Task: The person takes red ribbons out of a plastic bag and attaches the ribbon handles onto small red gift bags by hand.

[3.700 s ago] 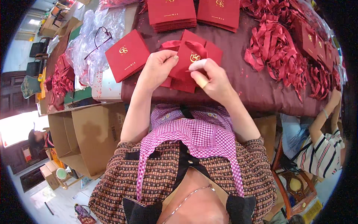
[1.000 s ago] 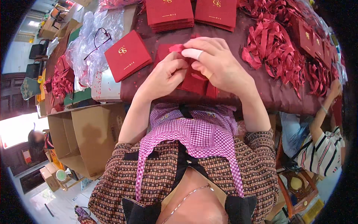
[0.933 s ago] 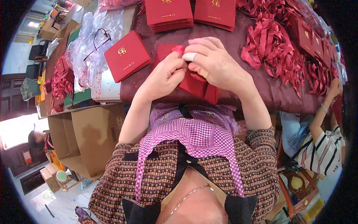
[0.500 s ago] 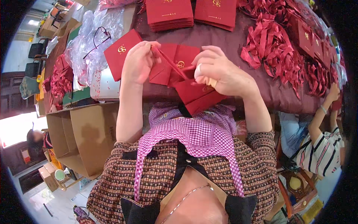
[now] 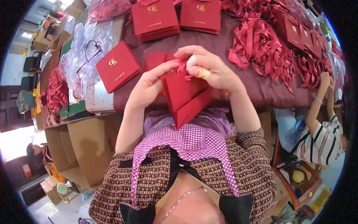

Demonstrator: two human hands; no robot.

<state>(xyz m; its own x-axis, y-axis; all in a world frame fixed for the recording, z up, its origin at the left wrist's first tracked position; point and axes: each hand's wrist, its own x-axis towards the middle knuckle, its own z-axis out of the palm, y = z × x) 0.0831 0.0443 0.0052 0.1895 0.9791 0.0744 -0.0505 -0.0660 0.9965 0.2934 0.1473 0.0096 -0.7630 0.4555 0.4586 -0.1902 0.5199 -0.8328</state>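
Observation:
A small dark red paper bag [image 5: 182, 98] hangs tilted in front of my apron, between my two hands. My left hand [image 5: 148, 85] is closed at its upper left edge, thumb along the top and the other fingers partly behind it. Above the bag's mouth, my right hand [image 5: 218, 71] pinches a red ribbon [image 5: 181, 67]; the fingertips partly hide it. White and yellowish wraps circle fingers of that hand. Behind my hands another red bag [image 5: 154, 59] lies on the dark red tablecloth [image 5: 149, 99], partly covered.
Flat red bags [image 5: 117, 67] lie to the left, with stacked red bags [image 5: 156, 20] at the back. A heap of red ribbons [image 5: 257, 48] spreads on the right. Glasses [image 5: 89, 56] rest on clear plastic. An open cardboard box [image 5: 91, 149] stands at left; another person [image 5: 319, 138] sits at right.
My left hand has come down and inward to the bag, and the ribbon stretched between my hands is no longer taut. The bag has shifted left and hangs more upright.

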